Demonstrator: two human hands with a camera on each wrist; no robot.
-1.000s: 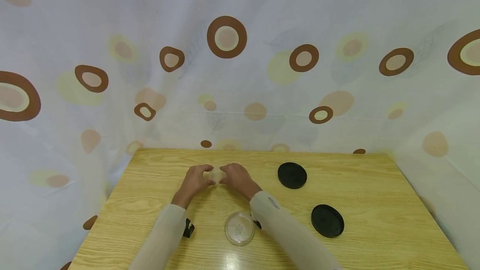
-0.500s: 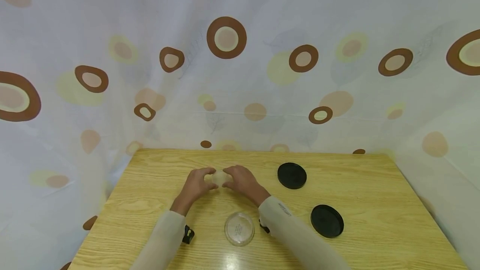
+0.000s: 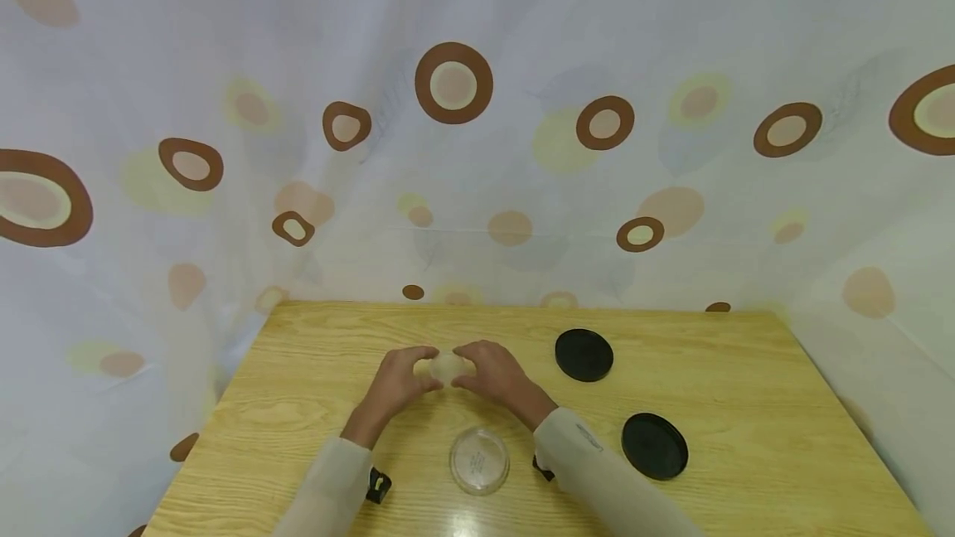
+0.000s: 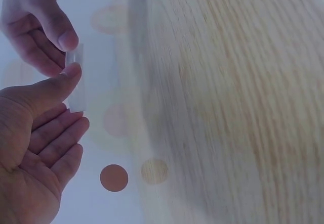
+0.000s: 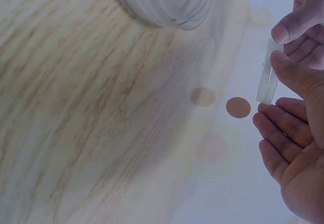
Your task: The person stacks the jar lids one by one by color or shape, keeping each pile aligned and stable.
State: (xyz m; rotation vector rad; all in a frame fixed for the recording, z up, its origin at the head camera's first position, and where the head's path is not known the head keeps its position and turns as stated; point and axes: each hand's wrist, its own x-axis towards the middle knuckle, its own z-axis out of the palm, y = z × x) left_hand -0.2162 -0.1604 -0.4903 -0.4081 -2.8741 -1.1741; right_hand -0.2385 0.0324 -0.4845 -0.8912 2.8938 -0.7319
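Between both hands is a small clear round dish (image 3: 448, 368), its thin straight side seen edge-on in the left wrist view. My left hand (image 3: 395, 384) pinches its left edge, thumb on the near side and fingers on the far side. On the opposite edge, my right hand (image 3: 498, 373) grips it the same way. In the right wrist view the translucent dish (image 5: 268, 77) stands between thumb and fingertips, raised over the table. Nearer the body, a larger clear round dish (image 3: 479, 461) with small writing on it lies on the wood.
Two shallow black round lids (image 3: 584, 355) (image 3: 654, 447) lie to the right on the wooden table (image 3: 746, 404). A patterned curtain (image 3: 515, 164) hangs behind and along both sides. Black wrist straps (image 3: 379, 486) show below the sleeves.
Both hands have drawn slightly toward the body and to the right with the small dish, which now shows more of its round face. The larger dish and black lids have stayed put.
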